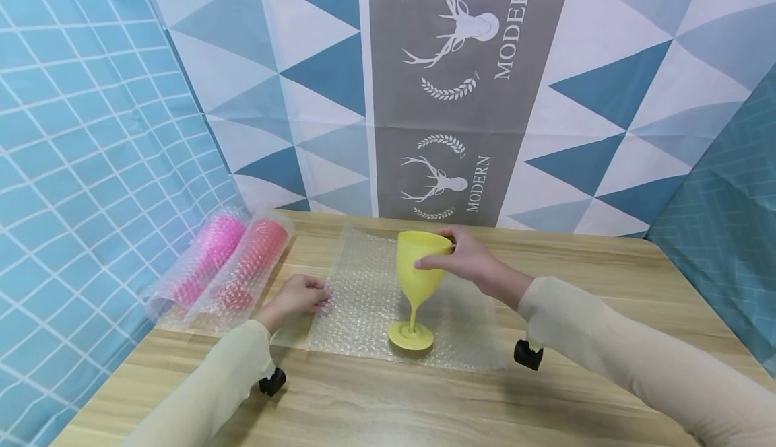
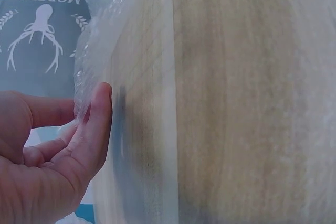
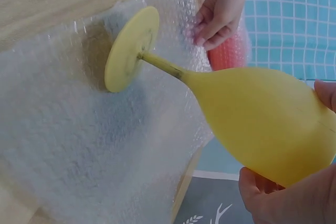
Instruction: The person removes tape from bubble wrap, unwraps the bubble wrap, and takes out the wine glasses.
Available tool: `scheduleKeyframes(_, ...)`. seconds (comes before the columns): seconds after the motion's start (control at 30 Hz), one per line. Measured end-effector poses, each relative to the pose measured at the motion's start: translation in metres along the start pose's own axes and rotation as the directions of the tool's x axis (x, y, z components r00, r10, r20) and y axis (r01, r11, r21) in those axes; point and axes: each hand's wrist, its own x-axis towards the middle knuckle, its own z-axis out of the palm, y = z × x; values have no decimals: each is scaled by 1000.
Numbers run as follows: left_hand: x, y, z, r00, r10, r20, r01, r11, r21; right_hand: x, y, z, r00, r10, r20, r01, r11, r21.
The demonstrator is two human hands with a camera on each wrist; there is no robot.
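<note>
A yellow goblet (image 1: 419,268) is in my right hand (image 1: 469,258), whose thumb and fingers grip the cup near its rim. Its round foot (image 3: 131,50) is over a flat sheet of bubble wrap (image 1: 364,292); whether it touches the sheet, I cannot tell. At the sheet's left edge, my left hand (image 1: 297,299) pinches the bubble wrap between thumb and finger. The left wrist view shows that edge of bubble wrap (image 2: 100,51) raised at the fingertips of the left hand (image 2: 58,150).
Left of the sheet, a pink object (image 1: 215,245) and a red one (image 1: 257,252) lie side by side, rolled in bubble wrap. The wooden table (image 1: 376,406) meets a patterned backdrop (image 1: 327,97) behind and a blue grid sheet (image 1: 91,130) on the left.
</note>
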Motion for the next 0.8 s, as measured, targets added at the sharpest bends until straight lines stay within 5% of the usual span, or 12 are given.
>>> scheduleKeyframes(0.8, 0, -5, 2, 999, -40, 6, 40, 999, -16, -21, 9, 4, 991, -130, 20, 129, 991, 42)
